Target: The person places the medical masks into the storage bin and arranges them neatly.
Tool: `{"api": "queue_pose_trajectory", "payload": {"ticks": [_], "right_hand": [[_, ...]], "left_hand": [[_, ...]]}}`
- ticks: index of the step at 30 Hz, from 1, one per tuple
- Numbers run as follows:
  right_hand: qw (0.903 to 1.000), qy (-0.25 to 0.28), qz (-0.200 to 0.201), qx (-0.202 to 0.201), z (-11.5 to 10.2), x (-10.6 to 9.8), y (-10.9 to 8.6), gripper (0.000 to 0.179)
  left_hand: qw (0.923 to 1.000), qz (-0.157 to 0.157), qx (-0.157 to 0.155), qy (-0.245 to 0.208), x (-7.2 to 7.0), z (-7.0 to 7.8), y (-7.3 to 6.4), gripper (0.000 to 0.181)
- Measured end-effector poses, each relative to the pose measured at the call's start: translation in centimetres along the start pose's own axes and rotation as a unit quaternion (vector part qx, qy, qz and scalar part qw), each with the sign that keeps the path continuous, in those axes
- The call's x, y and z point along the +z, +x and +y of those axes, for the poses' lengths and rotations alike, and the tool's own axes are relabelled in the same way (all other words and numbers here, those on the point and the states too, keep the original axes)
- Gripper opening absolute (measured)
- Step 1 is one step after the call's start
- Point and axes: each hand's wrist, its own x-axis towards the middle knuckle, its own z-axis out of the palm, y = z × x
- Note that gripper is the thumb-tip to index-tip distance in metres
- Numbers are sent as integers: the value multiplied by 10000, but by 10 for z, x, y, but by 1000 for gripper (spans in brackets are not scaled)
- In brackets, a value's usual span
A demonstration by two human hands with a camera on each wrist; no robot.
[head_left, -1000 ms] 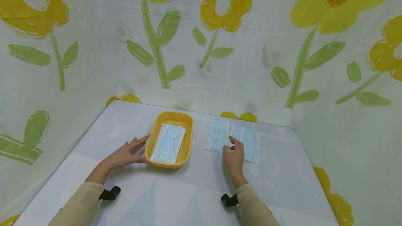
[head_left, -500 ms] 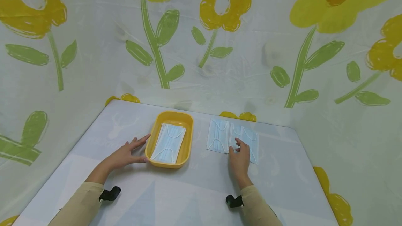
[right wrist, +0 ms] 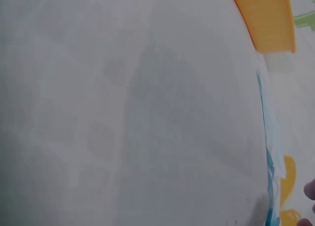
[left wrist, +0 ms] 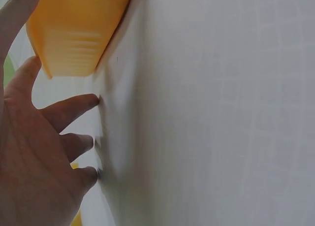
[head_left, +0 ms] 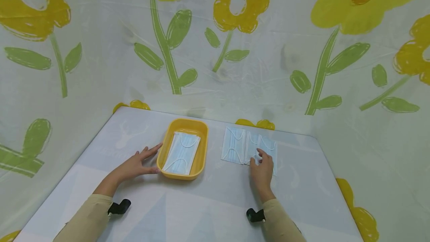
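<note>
A yellow plastic tray (head_left: 181,177) stands left of centre on the table, holding a small stack of blue face masks (head_left: 181,154). My left hand (head_left: 137,165) touches the tray's left side with thumb and index finger spread; in the left wrist view its other fingertips rest on the tabletop. To the right, several blue masks (head_left: 233,146) lie side by side and overlapping, white ear loops facing up. Over the right-hand masks is my right hand (head_left: 262,171), fingers loosely bent, with nothing seen in its grasp. Only its fingertips (right wrist: 309,189) show at the right wrist view's edge.
The pale table (head_left: 198,204) ends at a back edge just beyond the tray and masks. A flower-printed curtain (head_left: 255,85) hangs behind and at both sides. A small black camera (head_left: 120,207) sits on each wrist.
My right hand has slid to the right across the masks, uncovering more of the middle one. My left hand and the tray have kept their places, apart from a slight view shift.
</note>
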Motion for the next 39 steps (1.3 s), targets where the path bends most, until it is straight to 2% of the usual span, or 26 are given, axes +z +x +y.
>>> {"api": "queue_pose_trajectory", "payload": {"ticks": [7,14,25,39], "right_hand": [[9999,-144,17,-30,2,-8,5,44],[9997,-249,16,-23,9,-12,10,46],[9990,-421,83,153,9,-23,13,47],[9980,-435,260,388,27,-31,24,49]], "left_hand": [[9997,2,219,-44,1,3,1,102],[9998,-46,143,-97,1,3,4,102],[9997,4,206,-93,4,4,4,102],[9996,37,275,-74,6,8,6,102]]}}
